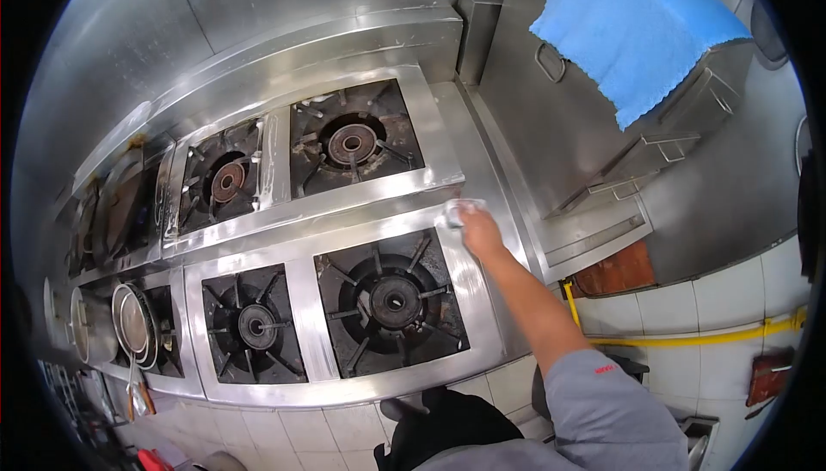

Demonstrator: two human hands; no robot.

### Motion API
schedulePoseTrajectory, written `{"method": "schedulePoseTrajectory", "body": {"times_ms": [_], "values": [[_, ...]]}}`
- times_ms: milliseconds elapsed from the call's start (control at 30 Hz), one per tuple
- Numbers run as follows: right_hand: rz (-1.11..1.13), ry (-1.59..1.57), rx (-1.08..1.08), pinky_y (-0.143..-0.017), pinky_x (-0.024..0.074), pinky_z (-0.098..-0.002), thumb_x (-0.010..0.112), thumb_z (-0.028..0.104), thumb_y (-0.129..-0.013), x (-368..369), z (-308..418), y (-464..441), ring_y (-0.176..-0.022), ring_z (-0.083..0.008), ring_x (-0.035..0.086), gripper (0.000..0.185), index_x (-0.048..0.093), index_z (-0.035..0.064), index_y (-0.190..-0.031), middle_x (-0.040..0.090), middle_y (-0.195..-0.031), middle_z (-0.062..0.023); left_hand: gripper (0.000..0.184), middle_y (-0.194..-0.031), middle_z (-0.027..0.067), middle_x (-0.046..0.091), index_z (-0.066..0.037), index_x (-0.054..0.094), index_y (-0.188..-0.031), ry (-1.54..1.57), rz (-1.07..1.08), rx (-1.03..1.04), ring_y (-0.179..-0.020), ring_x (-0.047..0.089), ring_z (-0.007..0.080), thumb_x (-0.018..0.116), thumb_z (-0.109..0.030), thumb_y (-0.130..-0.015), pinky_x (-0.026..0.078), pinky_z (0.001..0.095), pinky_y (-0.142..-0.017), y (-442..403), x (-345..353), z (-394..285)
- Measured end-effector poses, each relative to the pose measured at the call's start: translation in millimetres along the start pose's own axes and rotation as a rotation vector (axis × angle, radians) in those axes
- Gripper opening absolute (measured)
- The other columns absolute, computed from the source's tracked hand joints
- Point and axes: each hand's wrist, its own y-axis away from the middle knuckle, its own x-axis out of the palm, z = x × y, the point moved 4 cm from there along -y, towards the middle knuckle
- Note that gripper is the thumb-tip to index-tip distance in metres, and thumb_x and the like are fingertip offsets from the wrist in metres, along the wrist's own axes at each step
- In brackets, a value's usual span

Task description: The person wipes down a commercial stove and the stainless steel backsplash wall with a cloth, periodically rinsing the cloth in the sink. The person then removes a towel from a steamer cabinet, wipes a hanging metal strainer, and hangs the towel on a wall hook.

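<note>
My right hand (478, 228) is closed around a small, crumpled white cloth (456, 211). It presses the cloth onto the steel stove top (471, 275), at the step near its right end. Below and left of the hand lies a large front burner (396, 301) with black pan supports. Behind, on the raised rear section, a rusty burner (353, 144) sits in a stained square well. My fingers hide part of the cloth. The left hand is outside the view.
Left of these are a smaller front burner (256, 326) and a rear burner (228, 182). Round strainers (133, 323) lean beside a pot (90, 325) at far left. A blue towel (641, 24) drapes over a steel cabinet (551, 127). A yellow pipe (688, 339) runs along the tiled wall.
</note>
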Motion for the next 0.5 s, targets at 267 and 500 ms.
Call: {"method": "schedulePoseTrajectory", "body": {"times_ms": [267,500], "values": [[-0.089,0.010,0.173,-0.104,0.0368,-0.0472,0.051,-0.005,-0.071,-42,-4,143,-0.120,-0.0398,0.048,0.046,0.059,0.0037,-0.116,0.050,-0.133,-0.0211,0.035,-0.101,0.0154,0.064,0.001,0.057,-0.116,-0.124,0.129,0.201,-0.090,0.061,0.0281,0.049,-0.027,-0.095,0.053,0.0383,-0.078,9,-8,58],[0.095,-0.037,0.233,-0.110,0.0300,-0.0499,0.051,-0.004,-0.072,-74,39,301,-0.126,-0.0395,0.044,0.050,0.054,0.0024,-0.122,0.048,-0.136,-0.0193,0.034,-0.098,0.0220,0.063,0.009,0.056,-0.107,0.005,0.040,0.043,-0.091,0.063,0.0319,0.048,-0.020,-0.091,0.054,0.0406,-0.078,-6,-22,5]]}}
